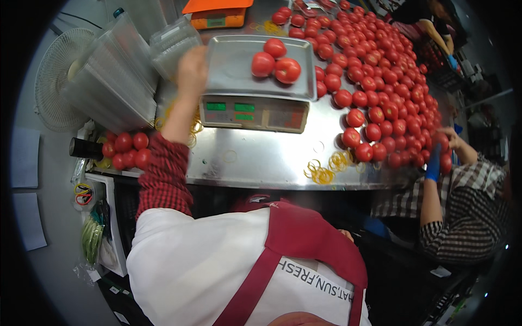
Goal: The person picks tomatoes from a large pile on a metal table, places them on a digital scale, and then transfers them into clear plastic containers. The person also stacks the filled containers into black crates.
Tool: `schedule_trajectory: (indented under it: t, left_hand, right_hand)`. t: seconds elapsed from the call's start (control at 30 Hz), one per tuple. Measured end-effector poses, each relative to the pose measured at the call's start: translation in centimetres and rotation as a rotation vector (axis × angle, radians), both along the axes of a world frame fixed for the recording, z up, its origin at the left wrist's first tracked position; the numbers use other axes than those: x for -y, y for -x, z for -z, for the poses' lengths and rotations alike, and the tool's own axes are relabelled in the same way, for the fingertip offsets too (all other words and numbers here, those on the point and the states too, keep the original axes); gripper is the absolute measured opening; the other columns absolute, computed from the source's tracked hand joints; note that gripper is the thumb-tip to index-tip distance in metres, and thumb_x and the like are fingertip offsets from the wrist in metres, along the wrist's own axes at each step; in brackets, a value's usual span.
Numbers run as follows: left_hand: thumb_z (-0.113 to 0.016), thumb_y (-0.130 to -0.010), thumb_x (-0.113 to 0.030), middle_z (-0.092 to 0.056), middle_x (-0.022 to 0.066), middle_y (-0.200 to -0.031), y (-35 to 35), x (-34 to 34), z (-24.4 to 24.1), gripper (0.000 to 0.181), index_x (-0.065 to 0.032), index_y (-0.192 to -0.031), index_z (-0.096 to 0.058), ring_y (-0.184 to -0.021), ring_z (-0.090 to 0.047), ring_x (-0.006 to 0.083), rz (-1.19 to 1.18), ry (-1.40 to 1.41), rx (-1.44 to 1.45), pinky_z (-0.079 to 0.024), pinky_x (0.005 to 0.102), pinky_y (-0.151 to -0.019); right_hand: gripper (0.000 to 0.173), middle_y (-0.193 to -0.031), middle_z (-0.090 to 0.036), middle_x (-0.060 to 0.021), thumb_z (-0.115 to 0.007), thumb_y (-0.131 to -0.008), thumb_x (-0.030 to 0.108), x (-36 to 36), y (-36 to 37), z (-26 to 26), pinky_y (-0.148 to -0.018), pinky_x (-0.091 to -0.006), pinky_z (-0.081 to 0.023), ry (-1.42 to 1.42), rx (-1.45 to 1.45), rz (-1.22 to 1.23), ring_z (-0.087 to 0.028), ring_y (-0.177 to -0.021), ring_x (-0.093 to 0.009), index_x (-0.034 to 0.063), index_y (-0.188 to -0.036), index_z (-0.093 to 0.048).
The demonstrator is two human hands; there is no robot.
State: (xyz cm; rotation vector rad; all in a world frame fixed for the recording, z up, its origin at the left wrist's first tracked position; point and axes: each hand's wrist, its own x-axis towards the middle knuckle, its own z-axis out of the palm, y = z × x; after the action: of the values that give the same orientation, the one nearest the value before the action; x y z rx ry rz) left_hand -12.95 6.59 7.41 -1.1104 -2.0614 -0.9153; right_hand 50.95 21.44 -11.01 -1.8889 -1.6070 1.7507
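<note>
My left hand [193, 71] reaches across the steel table to the left edge of a digital scale's pan [232, 61], next to clear plastic clamshell boxes [173, 45]. It is blurred, with the fingers curled; I cannot tell whether they hold anything. Three red tomatoes [275, 63] sit together on the right half of the pan. Below it, the scale body [255, 114] shows lit green displays. Of my right hand [347, 234], only a bit of skin shows beside my burgundy apron; the rest is hidden.
Loose tomatoes [383, 89] cover the table's right side. Yellow rubber bands [322, 173] lie near the front edge. Tall clear containers [114, 77], a fan [61, 81] and more tomatoes [128, 150] stand left. An orange scale [218, 18] is behind. Co-workers' hands [436, 159] work at right.
</note>
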Motion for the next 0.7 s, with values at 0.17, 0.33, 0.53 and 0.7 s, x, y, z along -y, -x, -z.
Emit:
schedule_trajectory:
  t: [0.17,0.33,0.53,0.7]
  left_hand:
    - [-0.056,-0.084,-0.026,-0.063,0.0174,-0.098,12.0,6.0,0.9,0.041,-0.0001,-0.116,-0.055,-0.097,-0.057,0.0328,-0.301,0.531,0.165,-0.041,0.0407,-0.088]
    - [-0.059,-0.085,-0.032,-0.067,0.01,-0.086,17.8,7.4,1.0,0.038,0.0021,-0.1,-0.064,-0.078,-0.06,0.0152,0.11,0.401,0.819,-0.046,0.0294,-0.075]
    - [-0.058,-0.086,-0.033,-0.065,0.0037,-0.09,20.2,6.8,0.2,0.039,0.0026,-0.099,-0.064,-0.085,-0.056,0.012,0.182,0.584,1.059,-0.044,0.0258,-0.079]
    - [-0.057,-0.086,-0.031,-0.064,0.0049,-0.074,22.3,8.4,3.7,0.036,0.0038,-0.087,-0.065,-0.071,-0.056,0.0123,0.036,0.597,0.805,-0.045,0.027,-0.069]
  right_hand:
    - [0.029,-0.088,-0.066,-0.0159,-0.054,-0.087,0.02,-2.0,9.9,-6.6,-0.071,-0.0308,-0.049,-0.178,0.155,-0.516,-0.064,-0.081,-0.021,-0.0019,-0.104,-0.06]
    - [0.032,-0.1,-0.063,-0.0203,-0.057,-0.084,0.019,-0.7,18.9,-13.0,-0.08,-0.033,-0.048,-0.31,0.165,-0.679,-0.062,-0.093,-0.029,-0.0015,-0.108,-0.058]
    - [0.029,-0.095,-0.062,-0.0203,-0.057,-0.083,0.018,-2.5,22.3,-14.6,-0.076,-0.0353,-0.048,-0.24,0.033,-0.992,-0.062,-0.088,-0.032,-0.001,-0.105,-0.058]
    - [0.021,-0.092,-0.063,-0.0147,-0.057,-0.085,0.014,-6.5,31.5,-16.3,-0.075,-0.032,-0.047,-0.719,-0.236,-0.983,-0.062,-0.086,-0.025,0.0015,-0.102,-0.061]
